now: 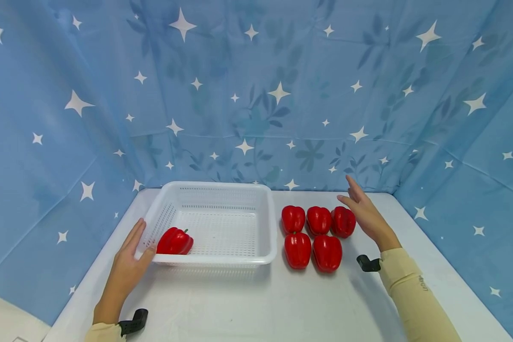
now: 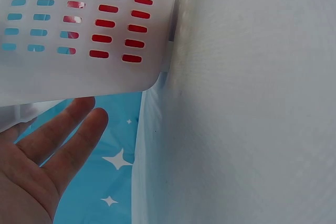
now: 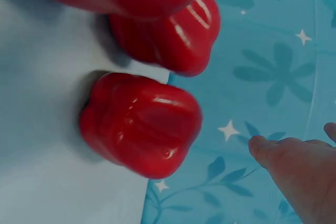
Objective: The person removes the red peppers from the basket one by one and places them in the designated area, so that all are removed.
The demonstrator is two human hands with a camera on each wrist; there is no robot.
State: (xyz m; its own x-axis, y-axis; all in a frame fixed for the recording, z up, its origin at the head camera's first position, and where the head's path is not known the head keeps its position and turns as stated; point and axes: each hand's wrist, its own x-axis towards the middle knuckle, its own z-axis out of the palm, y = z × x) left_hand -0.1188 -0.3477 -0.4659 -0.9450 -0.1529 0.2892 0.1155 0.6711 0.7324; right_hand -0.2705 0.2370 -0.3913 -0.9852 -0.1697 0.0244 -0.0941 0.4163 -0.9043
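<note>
A white perforated plastic basket [image 1: 222,260] stands on the left half of the table with one red bell pepper [image 1: 175,241] in its near left corner. My left hand [image 1: 126,261] rests at the basket's left rim, fingers straight along the outside and thumb over the near corner. Red shows through the slots of the basket wall [image 2: 73,74] in the left wrist view. My right hand [image 1: 365,213] is raised above the table, fingers extended and holding nothing. Nearest to it is the back right bell pepper [image 1: 343,222], also seen as a glossy red pepper [image 3: 142,124] in the right wrist view.
Several red bell peppers stand in two rows right of the basket, among them a front left pepper [image 1: 298,251] and a front right pepper [image 1: 327,253]. A blue star-patterned curtain [image 1: 256,95] rises behind and beside the white table [image 1: 248,308].
</note>
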